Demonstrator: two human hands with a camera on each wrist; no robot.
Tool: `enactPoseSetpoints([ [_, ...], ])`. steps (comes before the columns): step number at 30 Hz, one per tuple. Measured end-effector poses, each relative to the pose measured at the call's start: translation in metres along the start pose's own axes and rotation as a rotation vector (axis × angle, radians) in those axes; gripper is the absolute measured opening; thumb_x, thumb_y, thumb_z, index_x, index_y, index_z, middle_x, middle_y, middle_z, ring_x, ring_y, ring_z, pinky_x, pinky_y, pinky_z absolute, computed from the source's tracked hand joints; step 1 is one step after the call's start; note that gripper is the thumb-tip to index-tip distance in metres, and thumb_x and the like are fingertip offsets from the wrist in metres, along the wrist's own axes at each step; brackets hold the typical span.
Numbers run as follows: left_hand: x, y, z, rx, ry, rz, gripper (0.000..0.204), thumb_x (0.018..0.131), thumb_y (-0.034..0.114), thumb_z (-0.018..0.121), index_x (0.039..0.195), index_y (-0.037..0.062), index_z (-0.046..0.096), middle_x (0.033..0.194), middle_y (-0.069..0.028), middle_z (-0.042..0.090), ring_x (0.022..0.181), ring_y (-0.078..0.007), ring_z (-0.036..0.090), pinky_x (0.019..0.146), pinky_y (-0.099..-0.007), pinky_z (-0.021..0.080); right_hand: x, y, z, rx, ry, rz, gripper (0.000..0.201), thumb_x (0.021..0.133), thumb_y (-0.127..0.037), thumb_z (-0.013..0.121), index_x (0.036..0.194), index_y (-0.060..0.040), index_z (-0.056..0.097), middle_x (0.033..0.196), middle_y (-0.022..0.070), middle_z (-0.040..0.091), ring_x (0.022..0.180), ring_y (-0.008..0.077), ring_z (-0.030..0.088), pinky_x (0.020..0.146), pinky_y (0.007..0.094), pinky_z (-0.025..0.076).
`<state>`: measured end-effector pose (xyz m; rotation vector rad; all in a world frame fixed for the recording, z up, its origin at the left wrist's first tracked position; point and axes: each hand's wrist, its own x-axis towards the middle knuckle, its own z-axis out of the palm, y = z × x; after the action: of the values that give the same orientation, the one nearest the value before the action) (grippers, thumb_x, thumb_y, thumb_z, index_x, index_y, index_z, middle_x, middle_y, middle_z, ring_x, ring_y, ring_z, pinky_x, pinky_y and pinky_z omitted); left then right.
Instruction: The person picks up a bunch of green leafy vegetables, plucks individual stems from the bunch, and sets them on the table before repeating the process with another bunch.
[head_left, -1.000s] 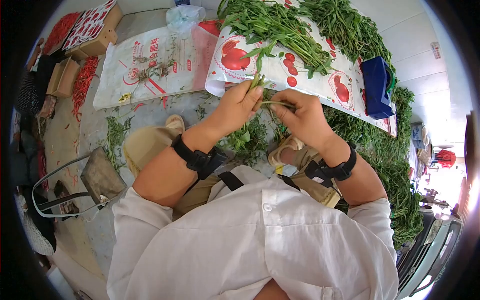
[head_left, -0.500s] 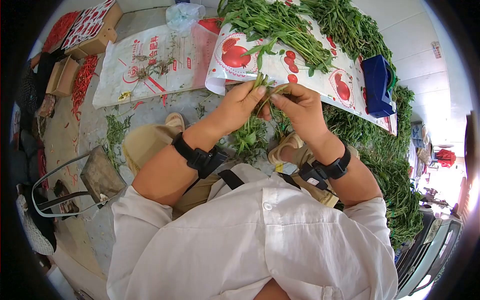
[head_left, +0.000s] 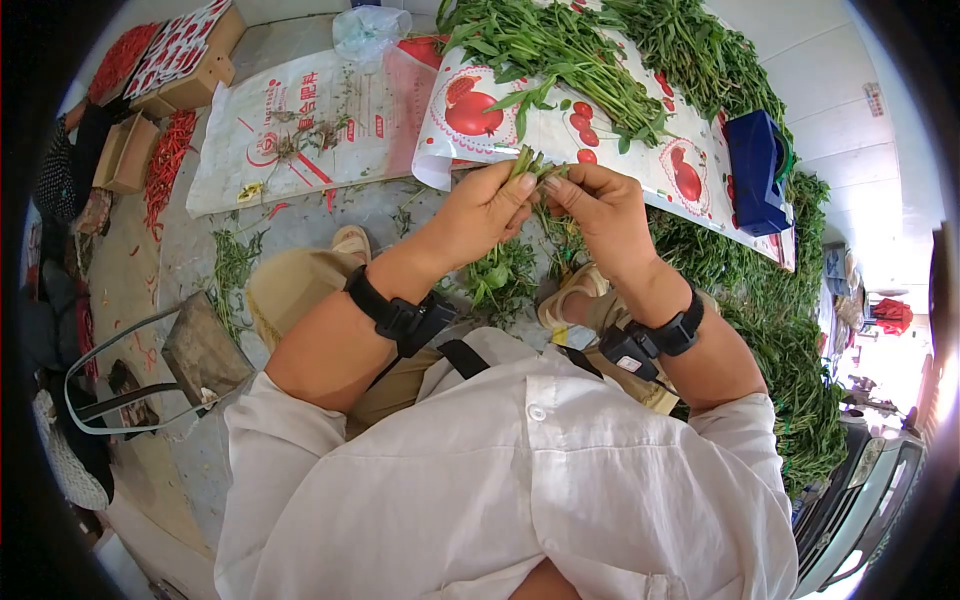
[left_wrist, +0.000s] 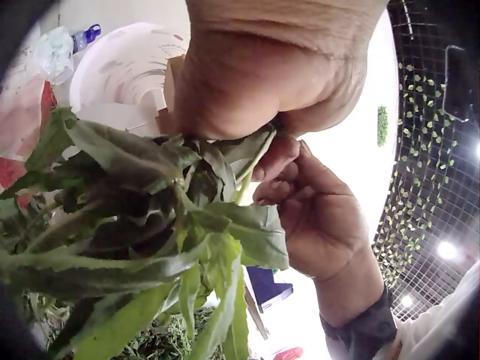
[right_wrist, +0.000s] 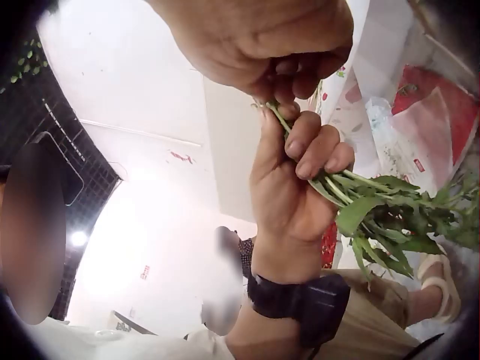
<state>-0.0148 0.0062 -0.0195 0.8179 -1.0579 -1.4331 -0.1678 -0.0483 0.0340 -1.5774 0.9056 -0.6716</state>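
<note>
My left hand (head_left: 490,212) grips a small bunch of leafy green stems (head_left: 530,162), its fingers curled round them and the cut ends sticking up past the thumb. The leaves (right_wrist: 405,217) hang out below that fist in the right wrist view. Close beside it, my right hand (head_left: 608,222) pinches at the upper stems between thumb and fingertips. A thin green stem (right_wrist: 279,116) runs between the two hands in the right wrist view. Large leaves (left_wrist: 217,255) cover much of the left wrist view; the back of the left hand hides the grip there.
Ahead, a table with a fruit-print cover (head_left: 625,165) bears heaps of greens (head_left: 560,60) and a blue tape dispenser (head_left: 755,175). A white printed sack (head_left: 240,130) lies at left. More greens (head_left: 790,370) are piled right; a stool (head_left: 205,350) stands left.
The thin stem was stretched sideways to the right hand, then looped near the bunch. The right hand has come in against the stem ends; the left hand has stayed nearly still.
</note>
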Motion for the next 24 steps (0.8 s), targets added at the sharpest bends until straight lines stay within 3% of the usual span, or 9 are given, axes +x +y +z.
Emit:
enactPoseSetpoints([
  [7,0.000,0.001,0.005,0.000,0.042,0.069,0.034,0.096,0.030,0.036,0.089,-0.0005,0.048,0.061,-0.0033,0.047,0.051,-0.0103,0.047,0.048,-0.0232,0.039,-0.007,-0.019,0.007,0.165,-0.092,0.011,0.016,0.087,-0.009,0.054,0.081,0.0040,0.061,0.070,0.0051,0.061,0.065,0.0089,0.053,0.060,0.0224,0.043],
  [12,-0.002,0.009,0.003,0.126,0.005,0.019,0.033,0.096,0.030,0.036,0.089,0.0003,0.049,0.061,-0.0025,0.048,0.049,-0.0091,0.044,0.047,-0.0217,0.038,-0.007,-0.014,0.011,0.037,0.004,-0.027,0.015,0.086,-0.008,0.055,0.081,0.0049,0.060,0.069,0.0053,0.060,0.065,0.0097,0.053,0.062,0.0240,0.043],
  [18,0.000,0.005,0.000,0.061,-0.051,0.049,0.031,0.097,0.029,0.036,0.091,0.0013,0.049,0.061,0.0001,0.043,0.050,-0.0067,0.036,0.046,-0.0213,0.033,-0.002,0.009,0.007,-0.036,0.074,-0.112,0.012,0.084,-0.007,0.057,0.081,0.0039,0.062,0.075,0.0037,0.055,0.067,0.0097,0.049,0.061,0.0234,0.041],
  [24,-0.001,0.011,0.001,0.097,-0.129,0.077,0.025,0.096,0.025,0.038,0.094,0.0022,0.049,0.063,0.0022,0.040,0.053,-0.0059,0.035,0.047,-0.0214,0.032,-0.001,0.005,0.006,-0.228,0.104,-0.263,0.012,0.084,-0.007,0.057,0.083,0.0042,0.062,0.073,0.0060,0.053,0.066,0.0124,0.050,0.061,0.0250,0.041],
])
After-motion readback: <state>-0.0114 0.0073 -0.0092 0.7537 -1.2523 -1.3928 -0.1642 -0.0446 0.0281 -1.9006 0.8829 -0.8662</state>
